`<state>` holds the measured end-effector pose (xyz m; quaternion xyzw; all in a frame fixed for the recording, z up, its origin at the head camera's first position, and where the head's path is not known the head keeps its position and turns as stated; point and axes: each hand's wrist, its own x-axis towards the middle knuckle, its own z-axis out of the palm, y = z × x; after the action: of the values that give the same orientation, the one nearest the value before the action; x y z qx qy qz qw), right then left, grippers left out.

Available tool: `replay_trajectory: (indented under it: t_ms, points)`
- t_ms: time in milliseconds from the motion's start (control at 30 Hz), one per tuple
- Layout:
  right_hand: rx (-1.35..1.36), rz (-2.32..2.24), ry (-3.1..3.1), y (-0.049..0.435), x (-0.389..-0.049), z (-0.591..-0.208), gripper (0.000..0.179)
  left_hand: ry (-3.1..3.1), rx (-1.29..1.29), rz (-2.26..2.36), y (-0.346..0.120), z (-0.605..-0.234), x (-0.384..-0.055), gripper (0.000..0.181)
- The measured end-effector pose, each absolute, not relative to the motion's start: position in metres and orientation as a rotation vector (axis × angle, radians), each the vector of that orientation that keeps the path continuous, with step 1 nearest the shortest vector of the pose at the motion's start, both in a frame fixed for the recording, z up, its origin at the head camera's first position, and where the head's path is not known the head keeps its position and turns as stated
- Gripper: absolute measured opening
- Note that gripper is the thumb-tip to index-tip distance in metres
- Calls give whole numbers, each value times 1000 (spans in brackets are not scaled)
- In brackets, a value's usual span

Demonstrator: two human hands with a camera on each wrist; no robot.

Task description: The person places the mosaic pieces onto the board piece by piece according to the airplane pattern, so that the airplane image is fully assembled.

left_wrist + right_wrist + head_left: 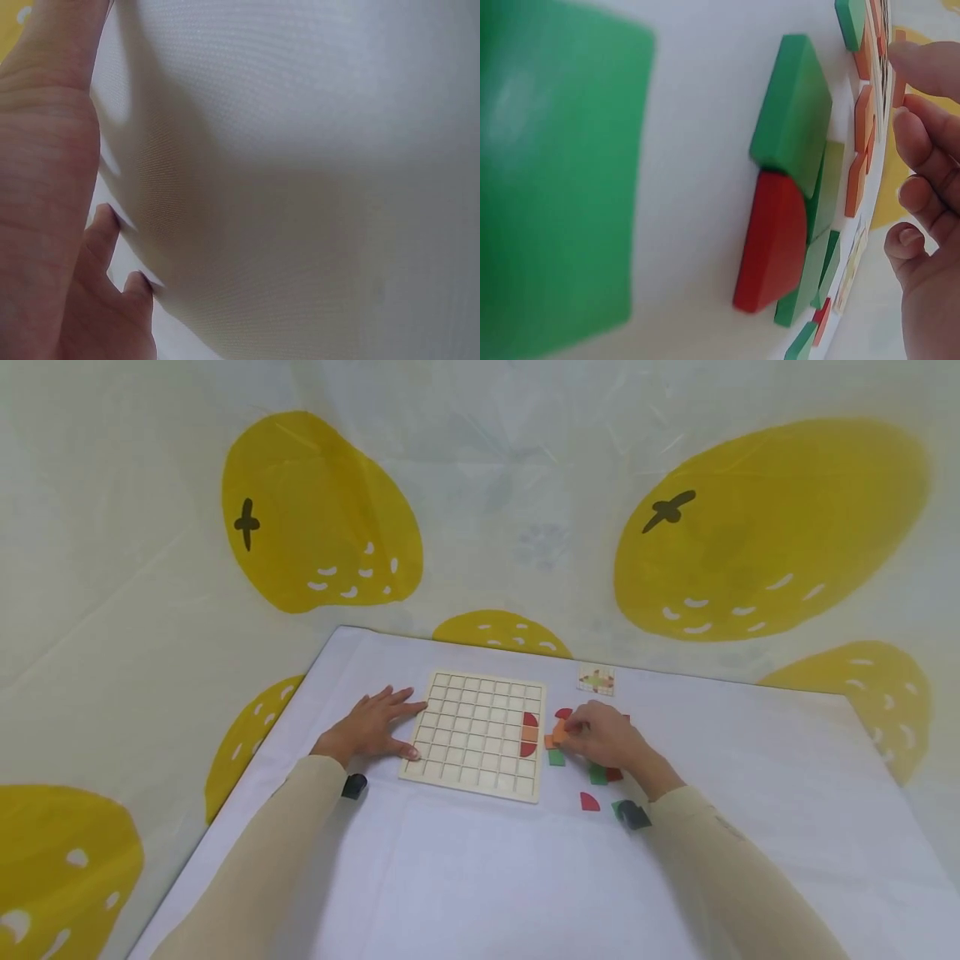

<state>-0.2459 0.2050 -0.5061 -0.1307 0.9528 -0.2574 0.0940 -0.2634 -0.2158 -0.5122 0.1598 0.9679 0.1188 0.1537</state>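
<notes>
A wooden grid board (467, 737) lies on the white table. Along its right side sit an orange square tile (529, 734) and two red rounded tiles, one above it (530, 719) and one below (528, 749). My left hand (371, 724) rests with spread fingers at the board's left edge; in the left wrist view the board is hidden. Just right of the board, my right hand (606, 737) pinches an orange tile (899, 69) between thumb and forefinger. Loose tiles lie under and around that hand, partly covered by it, including a green tile (557, 758).
Behind the right hand lies a small pattern card (596, 679). Nearer me are a loose red rounded tile (589, 802) and a black object (633, 814) by the right sleeve. A curtain with yellow fruit prints (322, 514) hangs behind the table.
</notes>
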Motion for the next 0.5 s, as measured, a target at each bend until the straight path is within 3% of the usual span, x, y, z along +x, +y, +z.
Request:
replay_trajectory:
  t_ms: [500]
  points:
    - [-399,-778,2809,191,-249,-506,44,2763,453,319,-215,-510,-264,103]
